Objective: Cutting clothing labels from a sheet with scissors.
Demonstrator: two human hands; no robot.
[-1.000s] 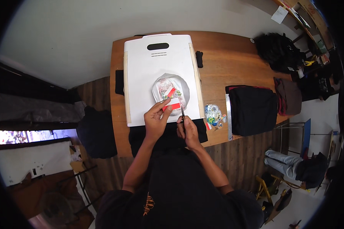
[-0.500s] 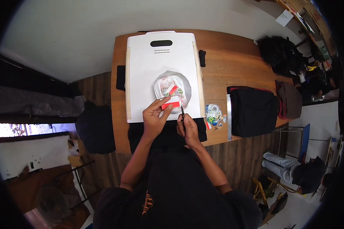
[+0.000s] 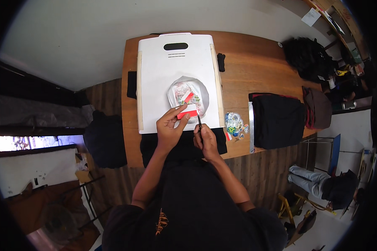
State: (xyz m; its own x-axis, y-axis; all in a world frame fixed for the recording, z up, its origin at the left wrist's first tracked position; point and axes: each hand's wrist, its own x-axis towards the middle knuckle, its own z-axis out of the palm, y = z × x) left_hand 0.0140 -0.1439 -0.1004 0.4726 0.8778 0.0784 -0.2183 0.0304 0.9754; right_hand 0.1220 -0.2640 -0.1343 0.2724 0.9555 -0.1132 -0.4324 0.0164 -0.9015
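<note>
My left hand pinches a small red and white piece, flag-like, between thumb and fingers. Closed around a slim dark pointed tool is my right hand; whether it is scissors or tweezers I cannot tell. The tool's tip is at the right edge of the piece. Both hands are over the near part of a white board with a slot at its far end. Under the held piece is a round opening in the board, with crumpled clear wrapping and another red and white piece in it.
Right of the board lie a pile of colourful round stickers, a metal ruler and folded black cloth. More black cloth is under the board's near edge. A black backpack sits at the far right. Another person is off to the right.
Both hands keep nearly the same pose, with the piece and the tool still held. The board and table have shifted very slightly in the picture.
</note>
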